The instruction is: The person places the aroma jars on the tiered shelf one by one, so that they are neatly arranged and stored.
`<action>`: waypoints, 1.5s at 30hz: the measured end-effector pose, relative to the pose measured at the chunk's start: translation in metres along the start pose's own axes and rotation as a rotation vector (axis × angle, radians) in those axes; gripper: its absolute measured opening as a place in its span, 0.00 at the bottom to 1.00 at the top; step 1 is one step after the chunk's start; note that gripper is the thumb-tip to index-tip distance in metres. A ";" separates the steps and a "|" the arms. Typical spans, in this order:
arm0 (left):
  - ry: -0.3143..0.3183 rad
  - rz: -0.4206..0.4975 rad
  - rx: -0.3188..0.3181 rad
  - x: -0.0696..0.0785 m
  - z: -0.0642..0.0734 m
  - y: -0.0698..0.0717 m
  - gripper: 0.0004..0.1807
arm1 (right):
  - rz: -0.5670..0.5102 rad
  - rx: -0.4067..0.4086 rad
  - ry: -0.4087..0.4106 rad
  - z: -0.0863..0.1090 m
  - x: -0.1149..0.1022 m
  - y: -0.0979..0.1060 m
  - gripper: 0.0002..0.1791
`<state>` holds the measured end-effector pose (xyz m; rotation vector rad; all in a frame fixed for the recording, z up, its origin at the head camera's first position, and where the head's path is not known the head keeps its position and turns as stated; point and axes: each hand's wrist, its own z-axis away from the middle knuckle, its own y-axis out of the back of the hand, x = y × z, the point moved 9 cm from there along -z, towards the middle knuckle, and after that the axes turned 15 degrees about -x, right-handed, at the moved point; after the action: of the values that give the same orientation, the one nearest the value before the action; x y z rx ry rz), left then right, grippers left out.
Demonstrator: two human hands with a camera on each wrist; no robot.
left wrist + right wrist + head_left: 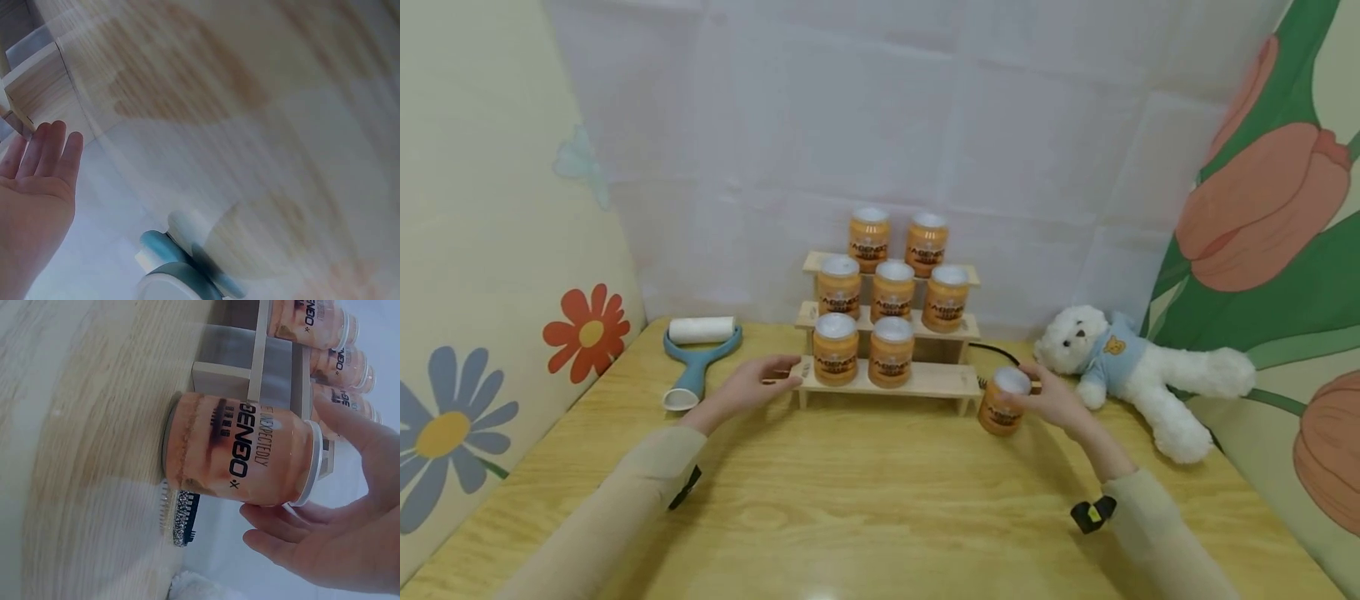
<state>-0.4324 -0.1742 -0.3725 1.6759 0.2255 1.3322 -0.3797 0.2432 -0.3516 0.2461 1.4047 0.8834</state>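
A three-step wooden shelf (925,379) bears several orange cans (891,354) with pale lids: two on top, three on the middle step, two on the lowest. My right hand (1051,398) holds another orange can (244,450) upright right of the shelf, thumb on one side and fingers on the other. Its base is at the tabletop; whether it touches, I cannot tell. By the lowest step's left end is my left hand (752,385), with nothing in it. In the left wrist view its fingers (53,147) are extended at the shelf's end (37,87).
A blue-handled lint roller (700,354) lies at the back left. On the right lies a white plush bear (1138,367) in a blue shirt. Behind the held can is a black toothed, glittery hair accessory (184,519). A white cloth (880,125) hangs behind the table (820,500).
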 end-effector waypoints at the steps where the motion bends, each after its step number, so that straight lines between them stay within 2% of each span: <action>1: 0.001 0.005 0.001 -0.001 0.000 0.000 0.32 | -0.002 0.004 0.001 0.000 -0.001 0.000 0.48; 10: 0.018 0.014 -0.007 -0.001 0.002 -0.003 0.34 | 0.034 0.013 -0.005 -0.003 0.002 0.003 0.45; 17: 0.015 0.018 -0.006 0.001 0.002 -0.002 0.34 | 0.045 0.029 0.047 -0.006 -0.003 0.002 0.38; 29: 0.008 0.017 -0.009 0.000 0.001 -0.002 0.34 | 0.091 0.069 0.036 -0.002 -0.003 0.005 0.34; 37: -0.020 -0.005 0.002 0.000 0.001 -0.003 0.32 | 0.108 0.068 0.007 0.006 -0.004 0.004 0.42; 40: -0.010 0.002 0.003 -0.001 0.001 -0.003 0.32 | 0.098 0.074 0.022 0.009 -0.009 0.005 0.42; 45: 0.010 0.015 0.002 -0.001 0.002 -0.001 0.32 | 0.079 0.132 0.103 0.014 -0.021 0.011 0.39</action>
<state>-0.4305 -0.1753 -0.3738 1.6759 0.2206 1.3522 -0.3697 0.2415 -0.3266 0.3621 1.5605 0.8796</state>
